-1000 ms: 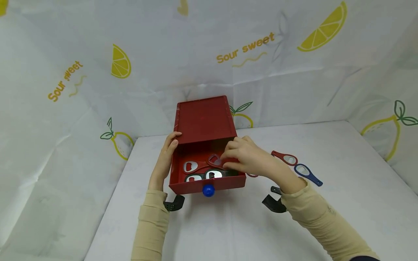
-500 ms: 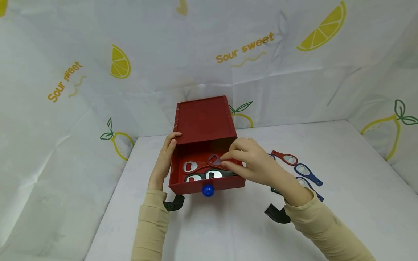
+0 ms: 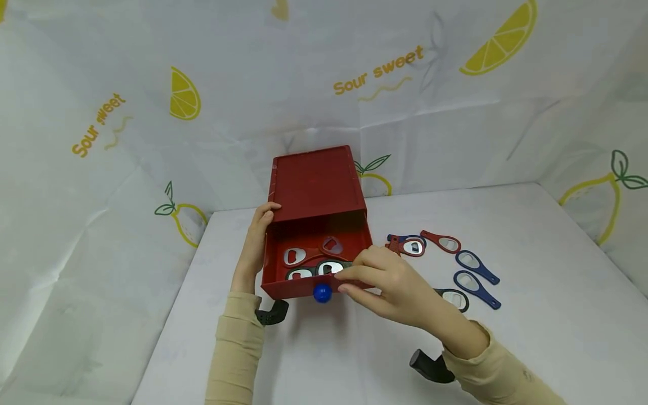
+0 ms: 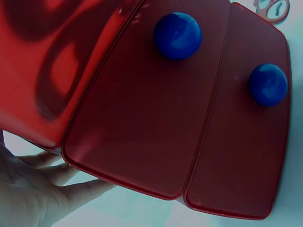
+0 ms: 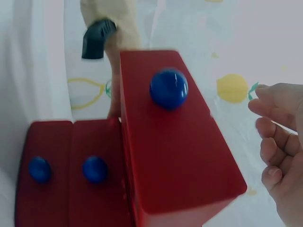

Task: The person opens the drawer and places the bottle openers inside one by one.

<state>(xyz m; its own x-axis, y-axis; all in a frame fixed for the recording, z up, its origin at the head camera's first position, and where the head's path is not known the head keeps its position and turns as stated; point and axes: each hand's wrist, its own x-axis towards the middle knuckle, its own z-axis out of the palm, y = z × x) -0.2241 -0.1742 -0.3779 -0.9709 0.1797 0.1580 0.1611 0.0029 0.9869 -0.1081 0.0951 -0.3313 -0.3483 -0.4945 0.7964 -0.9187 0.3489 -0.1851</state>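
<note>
A red drawer cabinet (image 3: 319, 185) stands at the back of the table with its top drawer (image 3: 291, 290) pulled out. Inside lie several bottle openers, among them a red opener (image 3: 293, 257) and a black-rimmed opener (image 3: 331, 268). My left hand (image 3: 251, 247) rests along the cabinet's left side, its fingers (image 4: 85, 191) extended against the wall in the left wrist view. My right hand (image 3: 395, 289) is by the drawer's front right corner with loosely bent fingers. In the right wrist view that hand (image 5: 284, 137) holds nothing and sits apart from the drawer.
To the right of the cabinet, more bottle openers lie on the white table (image 3: 385, 360): a red opener (image 3: 448, 243), a blue opener (image 3: 477, 289) and a black opener (image 3: 455, 299) among them. Two closed drawers with blue knobs (image 4: 268, 85) sit below the pulled-out one.
My right hand has drawn back from inside the drawer toward the front and right, uncovering openers on the table. My left hand keeps its place on the cabinet.
</note>
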